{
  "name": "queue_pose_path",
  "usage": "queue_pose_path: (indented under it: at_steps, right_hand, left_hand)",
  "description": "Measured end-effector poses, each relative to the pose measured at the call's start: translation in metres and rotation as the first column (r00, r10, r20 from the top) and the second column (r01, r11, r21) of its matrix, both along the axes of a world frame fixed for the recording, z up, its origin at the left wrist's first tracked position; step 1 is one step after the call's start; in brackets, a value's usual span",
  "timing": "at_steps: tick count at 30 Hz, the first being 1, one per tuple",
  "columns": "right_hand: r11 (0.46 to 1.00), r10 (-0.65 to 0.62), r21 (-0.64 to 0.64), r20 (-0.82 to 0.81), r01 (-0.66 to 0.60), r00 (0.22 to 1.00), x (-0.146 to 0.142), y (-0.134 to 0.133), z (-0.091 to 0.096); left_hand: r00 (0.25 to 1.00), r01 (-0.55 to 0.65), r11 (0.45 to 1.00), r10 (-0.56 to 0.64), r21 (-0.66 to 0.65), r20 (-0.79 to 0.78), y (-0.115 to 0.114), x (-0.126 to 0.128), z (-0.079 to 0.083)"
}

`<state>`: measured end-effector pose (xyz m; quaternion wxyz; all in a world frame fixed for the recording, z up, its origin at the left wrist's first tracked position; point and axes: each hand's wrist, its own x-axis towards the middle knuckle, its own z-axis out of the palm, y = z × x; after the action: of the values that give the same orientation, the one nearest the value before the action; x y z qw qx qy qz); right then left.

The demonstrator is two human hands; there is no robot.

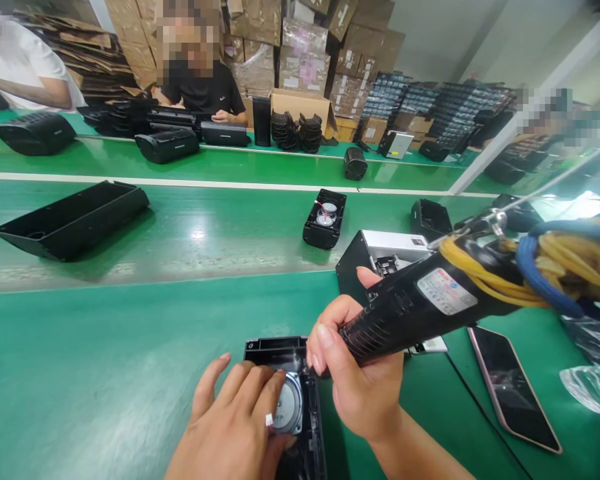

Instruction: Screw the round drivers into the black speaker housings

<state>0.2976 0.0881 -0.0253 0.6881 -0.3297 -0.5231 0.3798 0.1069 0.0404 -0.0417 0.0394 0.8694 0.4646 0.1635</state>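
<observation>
My right hand (363, 370) is wrapped round the black grip of an electric screwdriver (405, 300), which hangs at a slant with yellow and blue cords at its upper end. Its tip points down at the right wall of a black speaker housing (316, 427); the bit itself is hidden behind my fingers. Inside the housing lies a round speaker driver (291, 403) with a metal rim. My left hand (235, 413) grips that driver between thumb and fingers, and a small white connector shows beside its fingertips.
A phone (517, 393) and a dark cable lie to the right. Behind the screwdriver stands a black and silver screw feeder box (390, 243). Farther off are an open black shell (75, 217), a housing with drivers (325, 217), and co-workers at the far bench.
</observation>
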Motion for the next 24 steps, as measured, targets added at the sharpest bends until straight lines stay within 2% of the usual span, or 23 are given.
queue_pose_path:
  at_steps: [4,11,15,19,21,24]
  right_hand:
    - [0.999,-0.039,-0.03,0.038,0.04,0.999,0.001,0.001,-0.007]
    - [0.999,-0.023,-0.021,0.074,0.025,0.997,0.002,-0.002,-0.017]
    - [1.0,0.007,0.012,0.117,-0.009,0.993,0.003,-0.004,-0.013]
    - [0.995,0.026,0.09,0.248,-0.05,0.968,0.002,-0.001,-0.004]
    - [0.993,0.054,0.091,0.221,-0.076,0.974,0.001,0.001,-0.003]
    - [0.995,0.099,0.019,0.074,-0.101,0.992,-0.003,0.005,-0.003]
  left_hand:
    - [1.0,0.009,1.0,-0.009,-0.002,-0.007,-0.001,-0.001,0.0]
    - [0.999,0.032,0.999,-0.032,0.007,-0.025,-0.001,0.0,0.0]
    - [0.999,0.028,0.999,-0.027,0.017,-0.023,0.002,0.003,0.003]
    - [0.999,0.038,0.998,-0.037,0.057,-0.033,0.003,0.004,0.005]
    - [0.998,0.04,0.996,-0.037,0.083,-0.044,0.003,0.004,0.006]
    - [0.997,0.044,0.992,-0.036,0.115,-0.072,0.003,0.005,0.009]
